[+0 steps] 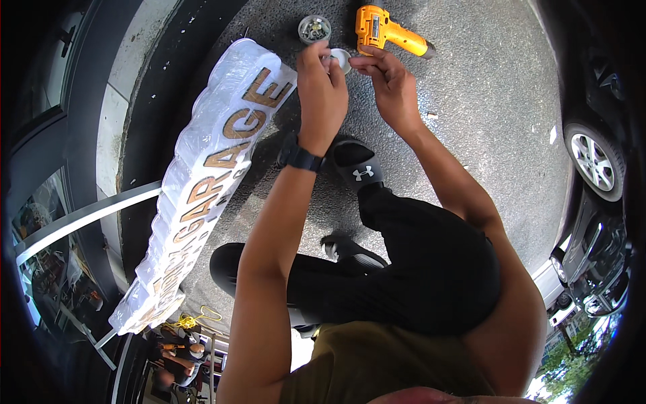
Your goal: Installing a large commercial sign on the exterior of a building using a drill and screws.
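Note:
My left hand (321, 101), with a dark band on its wrist, reaches far forward with thumb and fingers pinched together. Just behind its thumb shows a small white round piece (342, 61), like a lid; whether the hand grips it or it rests on the ground, I cannot tell. Across from it my right hand (392, 87) has thumb and forefinger pressed together, and what they pinch is too small to make out. A clear round tub (314, 29) of small metal hardware stands beyond my left fingers. Beyond my right fingers lies a yellow cordless drill (375, 28).
A long white sign (202, 151) with raised brown letters, wrapped in clear plastic, stretches along my left. White metal bars (94, 219) cross beside it. My bent legs (431, 269) are below my arms. Parked cars (592, 249) stand right. A person (178, 360) is at lower left.

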A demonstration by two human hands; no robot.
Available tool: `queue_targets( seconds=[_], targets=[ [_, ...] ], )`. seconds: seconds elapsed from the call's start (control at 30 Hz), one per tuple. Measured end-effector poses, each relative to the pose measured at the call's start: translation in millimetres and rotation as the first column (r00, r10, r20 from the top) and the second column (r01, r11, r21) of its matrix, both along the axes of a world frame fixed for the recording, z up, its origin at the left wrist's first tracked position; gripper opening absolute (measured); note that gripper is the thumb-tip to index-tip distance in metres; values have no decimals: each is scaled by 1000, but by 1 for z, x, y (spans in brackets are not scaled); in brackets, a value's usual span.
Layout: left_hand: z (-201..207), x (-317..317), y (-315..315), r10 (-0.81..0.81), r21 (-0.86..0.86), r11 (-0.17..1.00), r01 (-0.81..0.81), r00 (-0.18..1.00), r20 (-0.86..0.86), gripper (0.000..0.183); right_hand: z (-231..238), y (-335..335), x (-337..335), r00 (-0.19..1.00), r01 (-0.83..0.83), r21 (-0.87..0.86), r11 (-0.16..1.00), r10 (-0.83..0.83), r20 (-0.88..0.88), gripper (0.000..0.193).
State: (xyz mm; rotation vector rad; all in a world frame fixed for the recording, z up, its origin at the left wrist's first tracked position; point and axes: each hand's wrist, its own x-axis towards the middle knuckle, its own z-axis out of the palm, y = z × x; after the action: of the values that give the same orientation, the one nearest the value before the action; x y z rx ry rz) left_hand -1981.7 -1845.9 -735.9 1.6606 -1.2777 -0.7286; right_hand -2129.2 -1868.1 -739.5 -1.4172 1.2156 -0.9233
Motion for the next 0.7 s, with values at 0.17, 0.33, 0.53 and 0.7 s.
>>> queue_targets(
  seconds=[0.17, 0.33, 0.53, 0.7],
  targets=[
    [22, 9, 73, 190, 259, 962, 90, 460, -867, 31, 31, 29, 21, 896, -395, -346, 851, 275, -349, 59],
    [40, 36, 122, 204, 280, 956, 87, 487, -849, 25, 58, 43, 33, 755, -652, -240, 719, 587, -291, 66],
    [67, 77, 170, 221, 378, 910, 173, 569, -792, 19, 100, 27, 67, 583, -811, -192, 553, 795, -169, 51],
    [98, 111, 200, 190, 319, 948, -10, 820, -539, 8, 65, -100, 112, 775, -625, -254, 738, 550, -311, 27]
  ],
)
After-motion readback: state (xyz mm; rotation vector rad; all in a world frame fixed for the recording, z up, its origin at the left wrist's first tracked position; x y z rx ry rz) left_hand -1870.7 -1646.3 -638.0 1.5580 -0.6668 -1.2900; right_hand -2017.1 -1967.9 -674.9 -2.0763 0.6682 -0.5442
